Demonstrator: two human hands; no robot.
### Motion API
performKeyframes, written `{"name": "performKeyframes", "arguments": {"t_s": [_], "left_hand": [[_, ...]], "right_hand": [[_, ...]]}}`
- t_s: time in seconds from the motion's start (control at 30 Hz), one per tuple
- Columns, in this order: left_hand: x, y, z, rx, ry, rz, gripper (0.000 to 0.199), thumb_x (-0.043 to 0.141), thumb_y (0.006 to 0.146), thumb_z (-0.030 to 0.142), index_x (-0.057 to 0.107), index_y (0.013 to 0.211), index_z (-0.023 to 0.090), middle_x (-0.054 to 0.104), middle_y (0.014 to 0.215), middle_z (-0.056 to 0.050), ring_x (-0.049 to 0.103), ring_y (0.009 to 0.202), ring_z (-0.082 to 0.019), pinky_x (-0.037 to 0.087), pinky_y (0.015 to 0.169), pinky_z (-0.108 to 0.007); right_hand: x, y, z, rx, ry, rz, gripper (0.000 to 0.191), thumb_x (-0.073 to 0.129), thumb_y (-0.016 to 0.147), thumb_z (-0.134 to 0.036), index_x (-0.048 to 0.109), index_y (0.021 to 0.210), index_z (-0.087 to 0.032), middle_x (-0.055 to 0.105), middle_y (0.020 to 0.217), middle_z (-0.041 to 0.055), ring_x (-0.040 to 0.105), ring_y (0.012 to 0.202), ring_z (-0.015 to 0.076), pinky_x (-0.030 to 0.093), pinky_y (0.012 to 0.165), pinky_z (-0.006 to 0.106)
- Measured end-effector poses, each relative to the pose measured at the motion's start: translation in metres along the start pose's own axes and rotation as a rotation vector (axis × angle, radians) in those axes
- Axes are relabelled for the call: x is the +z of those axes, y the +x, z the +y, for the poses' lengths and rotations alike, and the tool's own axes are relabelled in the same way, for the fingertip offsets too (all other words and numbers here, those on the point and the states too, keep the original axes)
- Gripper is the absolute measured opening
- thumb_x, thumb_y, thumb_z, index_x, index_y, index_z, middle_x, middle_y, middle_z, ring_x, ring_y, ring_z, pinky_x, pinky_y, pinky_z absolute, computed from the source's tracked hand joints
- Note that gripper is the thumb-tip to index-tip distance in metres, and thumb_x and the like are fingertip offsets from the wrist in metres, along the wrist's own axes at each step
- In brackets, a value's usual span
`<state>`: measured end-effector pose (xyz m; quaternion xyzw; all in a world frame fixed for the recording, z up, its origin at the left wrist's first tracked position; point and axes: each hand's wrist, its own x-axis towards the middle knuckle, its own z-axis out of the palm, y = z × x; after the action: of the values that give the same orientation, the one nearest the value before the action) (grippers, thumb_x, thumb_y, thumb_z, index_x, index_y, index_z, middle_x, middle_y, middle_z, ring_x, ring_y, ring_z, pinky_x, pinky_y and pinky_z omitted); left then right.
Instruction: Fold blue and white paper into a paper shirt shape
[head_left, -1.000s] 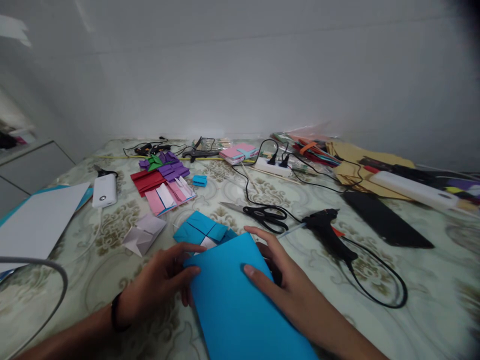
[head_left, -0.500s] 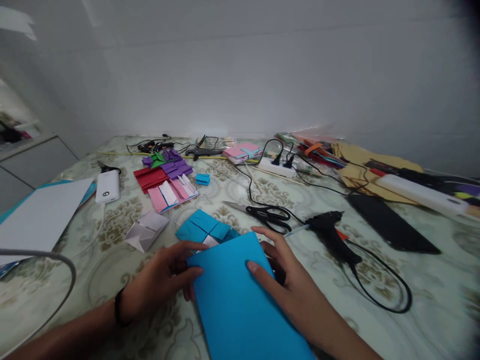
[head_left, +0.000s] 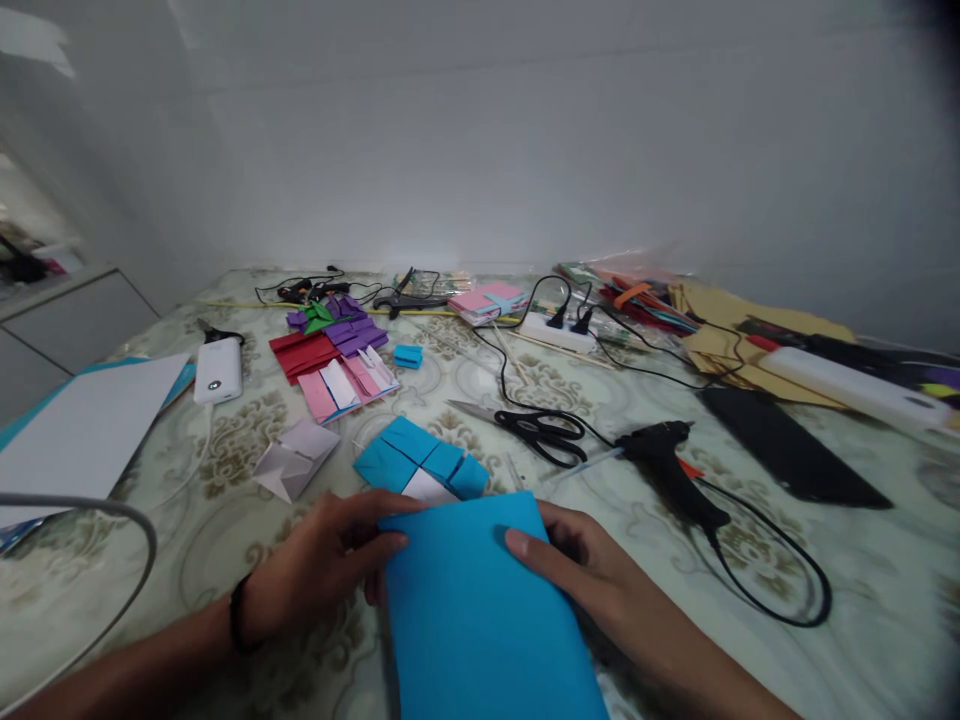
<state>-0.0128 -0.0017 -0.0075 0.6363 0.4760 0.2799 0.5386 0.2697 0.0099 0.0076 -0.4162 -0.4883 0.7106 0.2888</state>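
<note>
A sheet of blue paper (head_left: 480, 610) fills the bottom middle of the view, and its near end runs out of frame. My left hand (head_left: 330, 560) pinches its upper left corner, thumb on top and fingers behind. At the right edge my right hand (head_left: 589, 565) grips it the same way, its fingers mostly hidden beneath. Just beyond the sheet lies a folded blue paper piece (head_left: 409, 450) with a white patch. A folded pale paper piece (head_left: 296, 458) rests left of that, and black-handled scissors (head_left: 536, 430) lie to the right.
A black glue gun (head_left: 664, 465) with a looping cord lies at the right, near a black phone (head_left: 791, 445). Folded coloured papers (head_left: 322, 355), a white power bank (head_left: 218, 370) and stacked sheets (head_left: 97, 420) are at the left. A power strip (head_left: 559, 333) stands at the back.
The blue sheet has turned slightly upright and its top edge has come nearer to me, uncovering more of the folded blue piece. My right hand has moved with it, fingers tucked further behind.
</note>
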Motion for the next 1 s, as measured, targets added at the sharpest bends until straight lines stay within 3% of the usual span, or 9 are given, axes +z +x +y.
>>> {"name": "performKeyframes", "arguments": {"t_s": [0.1,0.23,0.4,0.63,0.7,0.77,0.83,0.93,1.0], "left_hand": [[-0.002,0.000,-0.004,0.045,0.063,-0.040,0.038,0.063,0.100,0.043,0.072,0.129,0.019,0.073,0.064,-0.001,0.074,0.056,-0.018,0.056,0.054,-0.022],[-0.004,0.003,-0.007,0.046,0.089,-0.052,0.041,0.063,0.101,0.045,0.072,0.130,0.018,0.074,0.065,-0.002,0.073,0.055,-0.017,0.055,0.053,-0.021],[-0.010,0.014,-0.010,-0.002,-0.007,-0.103,0.049,0.065,0.098,0.051,0.071,0.131,0.016,0.073,0.062,-0.003,0.071,0.051,-0.018,0.054,0.049,-0.023],[-0.028,0.023,-0.022,-0.086,-0.050,-0.122,0.054,0.071,0.093,0.053,0.072,0.132,0.016,0.072,0.062,-0.003,0.066,0.048,-0.018,0.050,0.047,-0.023],[-0.034,0.024,-0.026,-0.101,-0.067,-0.113,0.053,0.073,0.092,0.053,0.073,0.128,0.014,0.071,0.060,-0.003,0.062,0.044,-0.016,0.047,0.043,-0.022],[-0.037,0.024,-0.029,-0.120,-0.098,-0.132,0.054,0.073,0.092,0.052,0.071,0.129,0.013,0.066,0.052,0.000,0.059,0.041,-0.016,0.044,0.040,-0.021],[-0.038,0.025,-0.031,-0.079,-0.104,-0.125,0.052,0.074,0.091,0.051,0.073,0.125,0.012,0.062,0.046,0.003,0.057,0.037,-0.015,0.040,0.037,-0.020],[-0.035,0.026,-0.028,-0.014,-0.063,-0.154,0.053,0.071,0.092,0.051,0.073,0.127,0.010,0.065,0.047,0.001,0.061,0.039,-0.016,0.039,0.038,-0.019],[-0.030,0.024,-0.023,0.010,-0.023,-0.162,0.053,0.069,0.094,0.050,0.073,0.127,0.010,0.066,0.047,0.000,0.062,0.039,-0.017,0.039,0.039,-0.019]], "right_hand": [[-0.001,0.002,0.004,0.064,-0.064,0.009,0.053,0.074,0.084,-0.067,0.073,0.093,-0.014,0.077,0.091,0.0118,0.072,0.079,0.0251,0.058,0.072,0.037],[0.000,0.004,0.008,0.092,-0.137,0.038,0.055,0.076,0.080,-0.068,0.072,0.090,-0.014,0.076,0.088,0.0109,0.071,0.079,0.0260,0.057,0.070,0.037],[0.001,0.004,0.008,-0.051,-0.279,0.151,0.045,0.070,0.088,-0.063,0.067,0.094,-0.018,0.072,0.085,0.0063,0.066,0.077,0.0214,0.052,0.066,0.032],[0.011,0.010,0.008,-0.119,-0.107,0.164,0.038,0.072,0.088,-0.054,0.060,0.099,-0.020,0.069,0.082,0.0029,0.063,0.070,0.0164,0.049,0.060,0.027],[0.018,0.006,0.005,-0.079,-0.084,0.184,0.045,0.071,0.087,-0.057,0.057,0.110,-0.021,0.066,0.078,-0.0001,0.059,0.061,0.0151,0.049,0.053,0.026],[0.023,-0.006,0.004,-0.080,-0.104,0.197,0.056,0.071,0.086,-0.058,0.052,0.127,-0.023,0.062,0.076,-0.0033,0.060,0.057,0.0160,0.050,0.048,0.027],[0.024,-0.026,0.013,-0.102,-0.124,0.217,0.059,0.069,0.088,-0.060,0.050,0.131,-0.025,0.062,0.078,-0.0031,0.065,0.062,0.0171,0.051,0.049,0.026],[0.015,-0.062,0.046,-0.092,-0.161,0.207,0.055,0.062,0.090,-0.071,0.058,0.114,-0.022,0.064,0.075,-0.0010,0.063,0.061,0.0143,0.049,0.055,0.024],[0.008,-0.077,0.069,0.006,-0.180,0.030,0.062,0.060,0.084,-0.081,0.061,0.095,-0.020,0.062,0.067,-0.0004,0.061,0.059,0.0134,0.043,0.054,0.022]]}}
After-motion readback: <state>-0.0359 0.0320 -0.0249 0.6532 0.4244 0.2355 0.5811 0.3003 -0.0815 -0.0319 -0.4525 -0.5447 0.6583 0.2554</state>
